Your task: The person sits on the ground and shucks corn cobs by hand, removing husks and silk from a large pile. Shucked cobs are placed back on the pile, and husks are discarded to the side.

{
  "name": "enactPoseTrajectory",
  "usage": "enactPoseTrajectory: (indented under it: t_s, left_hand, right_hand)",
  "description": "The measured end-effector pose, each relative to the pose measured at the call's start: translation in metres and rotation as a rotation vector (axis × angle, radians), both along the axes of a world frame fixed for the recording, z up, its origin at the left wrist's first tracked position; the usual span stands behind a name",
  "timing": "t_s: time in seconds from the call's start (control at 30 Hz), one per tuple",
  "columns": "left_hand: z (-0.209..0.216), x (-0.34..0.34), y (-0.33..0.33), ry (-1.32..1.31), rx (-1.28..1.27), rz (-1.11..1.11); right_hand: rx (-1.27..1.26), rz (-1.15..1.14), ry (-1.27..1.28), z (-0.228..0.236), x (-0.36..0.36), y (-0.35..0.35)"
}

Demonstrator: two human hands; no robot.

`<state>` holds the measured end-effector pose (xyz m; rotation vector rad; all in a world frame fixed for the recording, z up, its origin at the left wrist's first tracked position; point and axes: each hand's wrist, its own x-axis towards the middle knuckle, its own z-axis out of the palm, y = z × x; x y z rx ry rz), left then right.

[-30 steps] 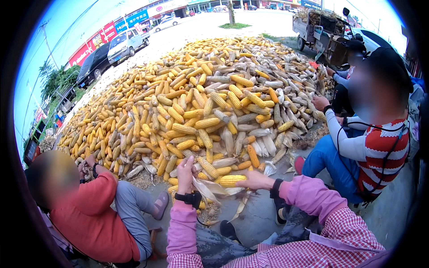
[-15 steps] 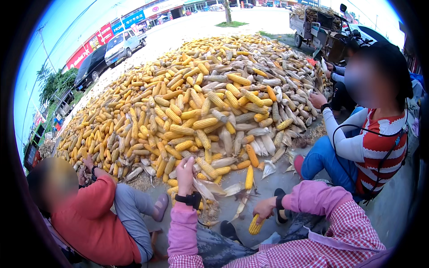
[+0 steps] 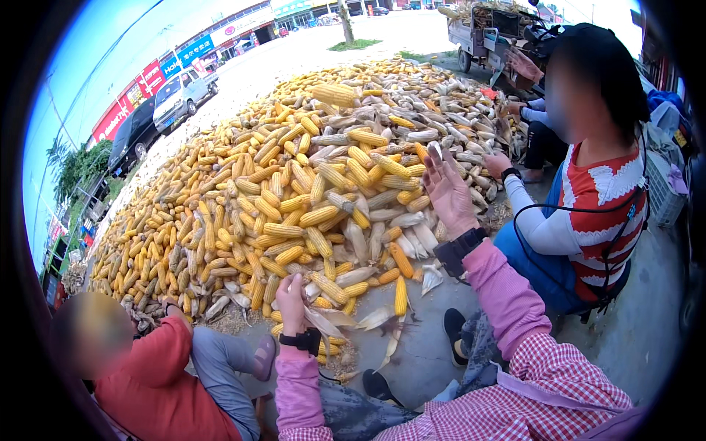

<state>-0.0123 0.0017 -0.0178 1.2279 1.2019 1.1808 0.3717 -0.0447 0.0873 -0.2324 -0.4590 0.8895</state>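
Note:
My right hand (image 3: 450, 192) is raised over the right part of the pile, palm up and fingers spread, with nothing in it. A yellow corn cob (image 3: 334, 95) appears over the far side of the heap, larger than the cobs around it and seemingly in the air. Low at the near edge, my left hand (image 3: 291, 303) is closed, and pale corn husk (image 3: 322, 323) hangs from beside its fingers. What lies inside that grip is partly hidden. Before me spreads a big heap of husked and unhusked corn (image 3: 257, 213). A single cob (image 3: 400, 295) rests on the ground between my hands.
At my left sits a person in a red top (image 3: 158, 367), reaching into the heap. Close on the right another person, in a red-and-white top (image 3: 599, 213), sits by the unhusked ears. A loaded cart (image 3: 482, 40) and parked vehicles (image 3: 180, 95) stand beyond the pile.
My right hand has swung up and forward from beside my knee and opened, letting go of the corn cob. The left hand stays nearly in place. The view has shifted slightly to the right.

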Motion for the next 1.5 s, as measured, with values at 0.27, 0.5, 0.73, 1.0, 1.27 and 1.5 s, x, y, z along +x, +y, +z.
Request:
enactPoseTrajectory:
  t_s: [0.27,0.5,0.73,1.0,1.27,1.5]
  left_hand:
    - [-0.017,0.033,0.002,-0.001,-0.024,-0.055]
    - [0.000,0.071,-0.018,-0.294,-0.020,-0.243]
    - [0.004,0.075,-0.016,-0.602,-0.086,-0.312]
    - [0.001,0.077,-0.022,-0.612,-0.022,-0.429]
    - [-0.025,0.102,-0.044,-0.095,0.031,-0.525]
    - [-0.036,0.105,-0.040,-0.172,-0.023,-0.498]
  right_hand:
    - [-0.488,0.640,-0.684,-0.041,-0.133,-0.044]
    - [-0.480,0.454,-1.358,-0.091,-0.170,-0.054]
    - [-0.481,0.539,-1.422,-0.090,-0.165,-0.060]
    - [-0.656,0.377,-1.471,-0.087,-0.158,-0.059]
    - [-0.808,0.032,-1.584,-0.105,-0.148,-0.052]
    - [-0.703,0.128,-1.637,-0.114,-0.141,-0.057]
